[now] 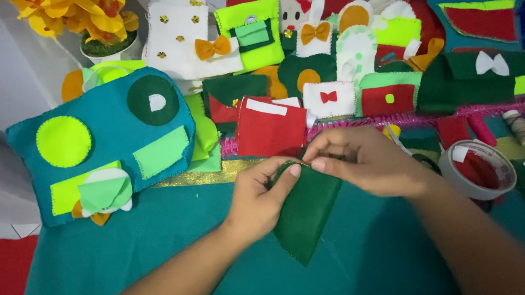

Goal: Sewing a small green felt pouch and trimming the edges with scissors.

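Felt piece (305, 213), dark green, pinched by both hands' fingers (293, 171).

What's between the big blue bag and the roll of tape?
In the head view, both hands sit there, the left hand and right hand, pinching a dark green felt piece on the teal cloth.

Dark green felt piece (305, 213) between left hand (261, 195) and right hand (366, 157)
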